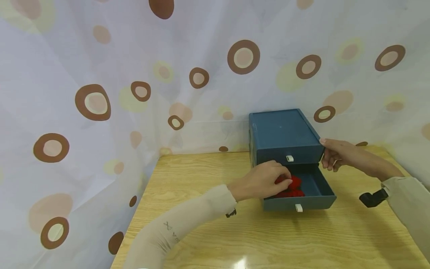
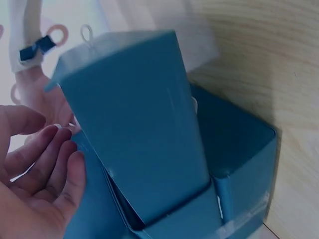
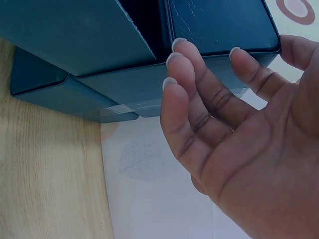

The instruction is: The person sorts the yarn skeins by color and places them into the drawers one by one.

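A dark blue two-drawer box stands at the back right of the wooden table. Its lower drawer is pulled out and holds red things. My left hand reaches into that drawer from the left, fingers bent loosely over the red things. In the left wrist view the left hand looks relaxed and empty beside the box. My right hand rests against the box's right side, thumb at the top edge. In the right wrist view its straight fingers touch the box.
A white curtain with brown rings closes in the back and both sides. The upper drawer, with a white tab, is closed. A black camera sits on my right wrist. Bare wood stretches in front of and left of the box.
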Available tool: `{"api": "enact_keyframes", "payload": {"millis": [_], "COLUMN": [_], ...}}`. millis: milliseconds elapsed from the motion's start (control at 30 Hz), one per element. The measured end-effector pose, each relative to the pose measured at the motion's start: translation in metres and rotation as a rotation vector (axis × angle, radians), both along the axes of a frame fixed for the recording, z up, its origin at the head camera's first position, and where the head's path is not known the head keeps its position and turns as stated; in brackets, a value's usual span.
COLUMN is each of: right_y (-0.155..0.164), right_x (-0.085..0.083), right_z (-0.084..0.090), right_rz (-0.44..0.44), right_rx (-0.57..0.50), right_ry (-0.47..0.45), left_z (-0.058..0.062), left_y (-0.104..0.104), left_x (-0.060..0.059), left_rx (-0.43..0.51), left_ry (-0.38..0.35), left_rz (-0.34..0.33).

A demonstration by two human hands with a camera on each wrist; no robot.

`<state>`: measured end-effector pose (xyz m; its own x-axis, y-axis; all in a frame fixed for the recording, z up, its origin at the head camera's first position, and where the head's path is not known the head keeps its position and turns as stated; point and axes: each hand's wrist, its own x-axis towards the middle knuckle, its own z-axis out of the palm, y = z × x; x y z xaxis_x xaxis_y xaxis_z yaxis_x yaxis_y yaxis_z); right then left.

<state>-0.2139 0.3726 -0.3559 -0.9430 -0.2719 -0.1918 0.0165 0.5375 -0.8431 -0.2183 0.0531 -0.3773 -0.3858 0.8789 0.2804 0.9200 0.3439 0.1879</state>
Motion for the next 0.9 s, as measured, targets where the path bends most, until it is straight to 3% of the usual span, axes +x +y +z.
{"api": "enact_keyframes", "payload": {"millis": [433,700,900], "right_y": [0.002,0.000,-0.002], "right_x": [-0.002,-0.001,0.001], "right_z": [-0.002,0.000,0.001], "right_rz": [-0.028,-0.013,-0.021], "right_rx": [0.013,0.008,0.003], "right_ry": [-0.001,0.003,-0.004], "left_z": [0.002,-0.007,-0.012], "left_y": [0.002,0.003,0.004], "left_x": [0.024,0.036,0.047], "left_rx": [0.107,0.102,0.023], "left_ry": [-0.133,-0.210,-0.239], "left_rz": [-0.172,-0.295,-0.301]}}
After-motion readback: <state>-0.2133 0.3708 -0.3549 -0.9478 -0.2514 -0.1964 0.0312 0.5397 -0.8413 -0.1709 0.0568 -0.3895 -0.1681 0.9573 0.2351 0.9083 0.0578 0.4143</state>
